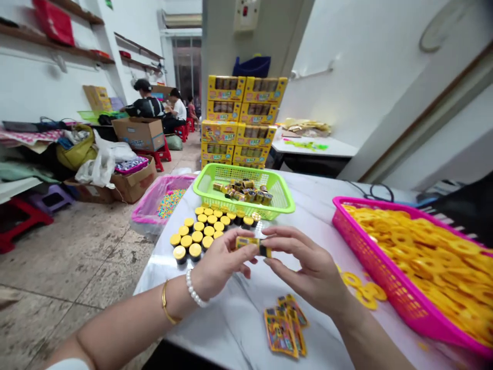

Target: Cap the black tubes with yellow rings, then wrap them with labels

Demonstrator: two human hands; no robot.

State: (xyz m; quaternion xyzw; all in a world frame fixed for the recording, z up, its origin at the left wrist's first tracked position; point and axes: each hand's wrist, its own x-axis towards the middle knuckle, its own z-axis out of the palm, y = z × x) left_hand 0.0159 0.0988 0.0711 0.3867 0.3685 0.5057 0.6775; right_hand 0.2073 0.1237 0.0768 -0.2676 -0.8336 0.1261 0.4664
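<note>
My left hand (223, 257) is closed around a small cylindrical container (246, 241) with a yellow printed wrap and a black band, held sideways above the table. Thumb and fingertips of my right hand (306, 270) pinch its right end. Behind and left of my hands stand several black tubs with yellow lids (197, 237) in rows. Just beyond them a light-green basket (285, 205) holds a pile of similar printed cylinders (250, 194). Below my hands lies a small overlapping stack of colourful printed packets (280, 331).
At the right, a pink basket (370, 264) is heaped with yellow rings (408, 241); a few loose rings (367, 294) lie beside it. Left of the table, a pink lined tub (148, 208) holds colourful beads. Stacked yellow boxes (239, 133) stand behind. People (148, 105) sit farther back.
</note>
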